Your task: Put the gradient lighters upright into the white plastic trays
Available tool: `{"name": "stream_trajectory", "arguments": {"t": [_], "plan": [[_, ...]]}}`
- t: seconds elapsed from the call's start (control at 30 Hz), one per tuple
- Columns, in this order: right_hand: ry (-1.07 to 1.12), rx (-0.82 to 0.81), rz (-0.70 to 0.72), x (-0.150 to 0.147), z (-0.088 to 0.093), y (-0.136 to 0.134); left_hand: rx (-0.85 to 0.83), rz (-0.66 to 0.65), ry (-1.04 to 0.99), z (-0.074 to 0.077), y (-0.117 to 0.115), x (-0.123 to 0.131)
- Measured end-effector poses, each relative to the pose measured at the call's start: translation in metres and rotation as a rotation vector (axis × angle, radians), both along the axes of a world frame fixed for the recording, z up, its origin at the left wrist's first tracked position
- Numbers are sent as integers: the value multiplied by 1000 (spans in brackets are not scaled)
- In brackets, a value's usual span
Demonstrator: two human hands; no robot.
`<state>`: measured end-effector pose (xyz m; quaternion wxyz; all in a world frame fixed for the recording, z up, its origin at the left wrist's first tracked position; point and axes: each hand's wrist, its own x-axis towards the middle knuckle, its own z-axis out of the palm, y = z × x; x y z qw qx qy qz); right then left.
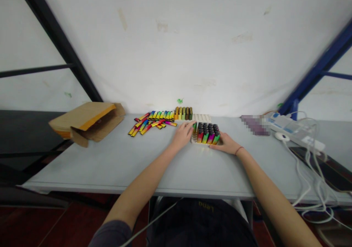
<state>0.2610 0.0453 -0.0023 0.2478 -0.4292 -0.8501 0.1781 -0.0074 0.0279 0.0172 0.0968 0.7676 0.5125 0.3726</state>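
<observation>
A white tray (pixel 194 141) near the middle of the table holds rows of upright rainbow-coloured lighters (pixel 208 134) with black tops. The fingers of my left hand (pixel 183 132) close on a green lighter (pixel 194 126) at the tray's left end, beside a column of bare holes. My right hand (pixel 226 143) grips the tray's right side, its thumb along the front edge; its other fingers are partly hidden behind the lighters. To the left of my left hand lies a pile of loose shiny multicoloured lighters (pixel 148 123).
Behind the tray, a second white tray (pixel 202 117) carries several upright pieces with gold tops (pixel 183 113). An open cardboard box (pixel 88 120) lies at the left. On the right are a power strip (pixel 297 131), white cables (pixel 309 166), a dark flat device (pixel 327 168) and a blurred-out purple item (pixel 254 125).
</observation>
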Motion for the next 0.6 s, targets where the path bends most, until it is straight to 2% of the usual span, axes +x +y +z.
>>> {"name": "stream_trajectory", "arguments": {"t": [0.13, 0.3, 0.37, 0.47, 0.6], "plan": [[6, 6, -3, 0, 0, 0, -86, 42, 143, -3, -1, 0], [7, 4, 6, 0, 0, 0, 2, 41, 135, 2, 3, -15], [3, 13, 0, 0, 0, 0, 22, 144, 180, 4, 6, -25], [-5, 20, -2, 0, -1, 1, -54, 328, 330, 3, 8, -37], [-12, 11, 5, 0, 0, 1, -146, 334, 461, -1, 6, -39]]}}
